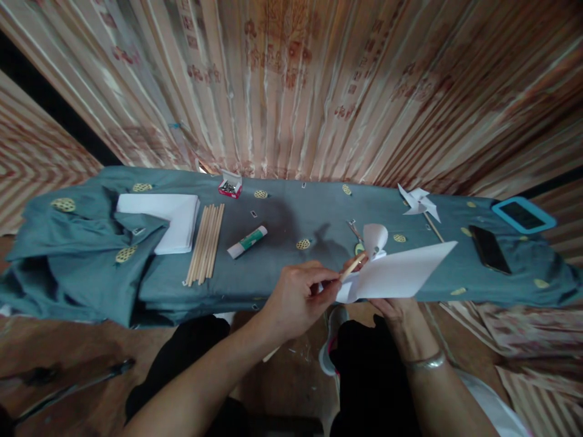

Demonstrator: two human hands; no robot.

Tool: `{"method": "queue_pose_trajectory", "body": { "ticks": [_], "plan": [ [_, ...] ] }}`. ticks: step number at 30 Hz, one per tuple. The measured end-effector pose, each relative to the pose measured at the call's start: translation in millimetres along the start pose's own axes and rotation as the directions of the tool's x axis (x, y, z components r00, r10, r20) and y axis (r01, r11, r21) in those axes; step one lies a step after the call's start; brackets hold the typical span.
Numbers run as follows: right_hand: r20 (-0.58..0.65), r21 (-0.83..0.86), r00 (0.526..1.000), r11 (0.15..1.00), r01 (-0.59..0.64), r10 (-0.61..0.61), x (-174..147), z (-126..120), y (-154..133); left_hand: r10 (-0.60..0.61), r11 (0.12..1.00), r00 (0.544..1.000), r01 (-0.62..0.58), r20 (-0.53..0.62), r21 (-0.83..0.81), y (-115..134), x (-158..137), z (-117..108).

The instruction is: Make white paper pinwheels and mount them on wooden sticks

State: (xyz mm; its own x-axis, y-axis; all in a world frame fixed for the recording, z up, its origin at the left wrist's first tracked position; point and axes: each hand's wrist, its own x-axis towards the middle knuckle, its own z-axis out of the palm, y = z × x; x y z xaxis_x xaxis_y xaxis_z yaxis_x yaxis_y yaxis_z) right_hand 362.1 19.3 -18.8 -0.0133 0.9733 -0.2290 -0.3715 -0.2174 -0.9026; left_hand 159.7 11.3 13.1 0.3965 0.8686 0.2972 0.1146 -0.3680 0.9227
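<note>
My left hand point(296, 297) pinches a short wooden stick point(352, 267) near its end, with the stick slanting up to the right. That stick meets a white paper pinwheel point(403, 273), which has a curled blade at the top and a broad flat blade to the right. Beneath the paper, my right hand point(395, 308) grips it from below; the paper hides part of those fingers. Just behind the curled blade lie scissors point(359, 247) with a green handle. A second pinwheel point(419, 201) on a stick rests farther back on the right.
Across the cloth-covered table point(282, 212) lie a glue stick point(247, 241), a row of wooden sticks point(206, 244), white paper sheets point(182, 221) partly under bunched cloth and a small red box point(230, 187) of metal pins. A phone point(489, 249) and blue-framed tablet point(523, 214) lie right.
</note>
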Motion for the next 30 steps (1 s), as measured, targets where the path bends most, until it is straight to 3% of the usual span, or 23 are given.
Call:
{"method": "queue_pose_trajectory", "body": {
  "ticks": [8, 13, 22, 26, 30],
  "plan": [
    [-0.047, 0.066, 0.996, 0.995, -0.071, 0.074, -0.9, 5.9, 1.2, 0.054, 0.998, 0.997, -0.053, -0.048, 0.032, -2.7, -2.3, -0.7],
    [-0.051, 0.051, 0.997, 0.997, -0.056, 0.059, -2.7, 8.0, 3.4, 0.136, 0.988, 0.988, -0.131, -0.068, 0.078, -3.7, -4.2, -2.3],
    [-0.038, -0.150, 0.999, 0.989, 0.013, -0.019, -5.3, 13.0, 1.9, 0.229, 0.942, 0.971, -0.203, -0.070, 0.267, -5.4, -9.5, -6.2],
    [-0.031, -0.184, 0.999, 0.983, -0.019, 0.014, -4.9, 18.6, 1.2, 0.174, 0.949, 0.983, -0.152, -0.059, 0.276, -11.0, -10.5, -6.7],
    [-0.068, -0.186, 0.994, 0.978, -0.099, 0.088, -1.8, 26.7, 3.5, -0.007, 0.988, 0.995, 0.022, -0.095, 0.153, -23.0, -14.7, -5.6]
  ]
}}
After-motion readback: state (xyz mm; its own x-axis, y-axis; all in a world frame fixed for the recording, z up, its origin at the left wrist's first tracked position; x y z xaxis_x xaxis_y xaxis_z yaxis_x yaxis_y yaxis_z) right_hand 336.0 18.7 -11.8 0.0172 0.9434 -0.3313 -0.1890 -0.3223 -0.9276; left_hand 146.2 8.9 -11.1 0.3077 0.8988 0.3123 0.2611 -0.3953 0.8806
